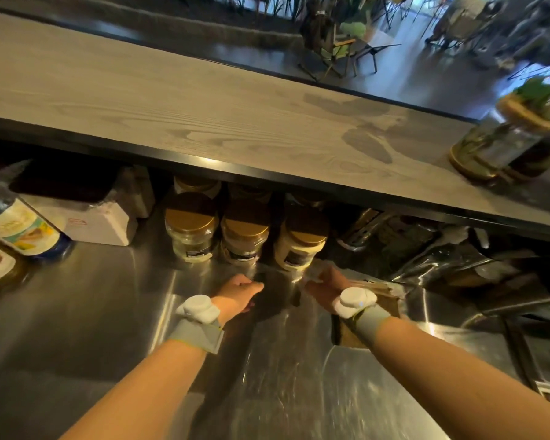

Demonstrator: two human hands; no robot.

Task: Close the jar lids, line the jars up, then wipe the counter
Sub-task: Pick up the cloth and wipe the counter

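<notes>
Three clear jars stand in a row on the steel counter (108, 296), under the wooden shelf. All three have gold lids on: the left jar (191, 233), the middle jar (245, 239) and the right jar (299, 246), which holds a pale filling. My left hand (238, 293) hovers just in front of the middle jar, its fingers curled with nothing visible in them. My right hand (326, 285), in front of the right jar, grips a pale crumpled cloth (311, 275) low over the counter. Both wrists wear grey bands.
More jars (197, 185) stand in shadow behind the row. Bottles (19, 228) and a white box (99, 222) sit at the left. Dark crumpled bags (442, 258) lie at the right. On the wooden shelf (172, 100), far right, stands a glass jar holding a plant (502, 144).
</notes>
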